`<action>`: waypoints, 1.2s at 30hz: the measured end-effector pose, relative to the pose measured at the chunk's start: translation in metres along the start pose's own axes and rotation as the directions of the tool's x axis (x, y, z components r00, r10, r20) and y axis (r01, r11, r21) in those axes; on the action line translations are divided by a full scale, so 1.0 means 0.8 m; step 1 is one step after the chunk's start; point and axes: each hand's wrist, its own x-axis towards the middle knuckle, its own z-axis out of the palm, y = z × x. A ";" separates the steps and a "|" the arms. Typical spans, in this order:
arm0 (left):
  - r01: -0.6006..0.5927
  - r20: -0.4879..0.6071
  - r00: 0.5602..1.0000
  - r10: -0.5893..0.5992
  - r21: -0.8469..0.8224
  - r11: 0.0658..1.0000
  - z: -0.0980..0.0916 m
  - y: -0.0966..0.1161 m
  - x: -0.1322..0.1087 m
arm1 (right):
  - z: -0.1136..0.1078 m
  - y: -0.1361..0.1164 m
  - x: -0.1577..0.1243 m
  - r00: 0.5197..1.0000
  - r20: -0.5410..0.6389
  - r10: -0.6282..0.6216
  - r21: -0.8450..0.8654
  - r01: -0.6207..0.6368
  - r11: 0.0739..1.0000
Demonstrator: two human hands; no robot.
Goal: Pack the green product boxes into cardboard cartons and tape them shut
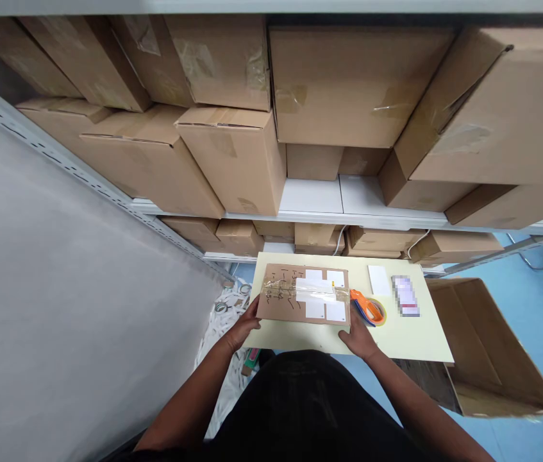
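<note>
Taped cardboard parcel [304,293] lies crosswise at your 12 o'clock.
Your left hand [242,327] grips its 9 o'clock end; your right hand [358,337] rests open at 3, by the tape dispenser [370,309].

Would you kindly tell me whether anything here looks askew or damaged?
Yes: the open cardboard box on the floor right of the table lies tipped on its side. The shelf cartons are stacked crookedly, with peeling tape.
</note>
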 end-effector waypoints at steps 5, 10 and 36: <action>-0.055 -0.127 0.987 0.099 0.310 0.949 0.015 0.031 -0.006 | -0.021 -0.055 0.008 0.995 -0.050 0.083 0.269 -0.066 0.961; -0.014 -0.231 0.955 0.184 0.587 0.809 0.020 0.058 0.012 | -0.046 -0.098 0.048 0.926 -0.022 0.376 0.129 -0.370 0.920; -0.123 -0.158 0.916 0.369 0.765 0.633 -0.033 0.085 -0.074 | -0.029 0.020 -0.007 0.658 -0.340 0.672 0.283 -0.610 0.740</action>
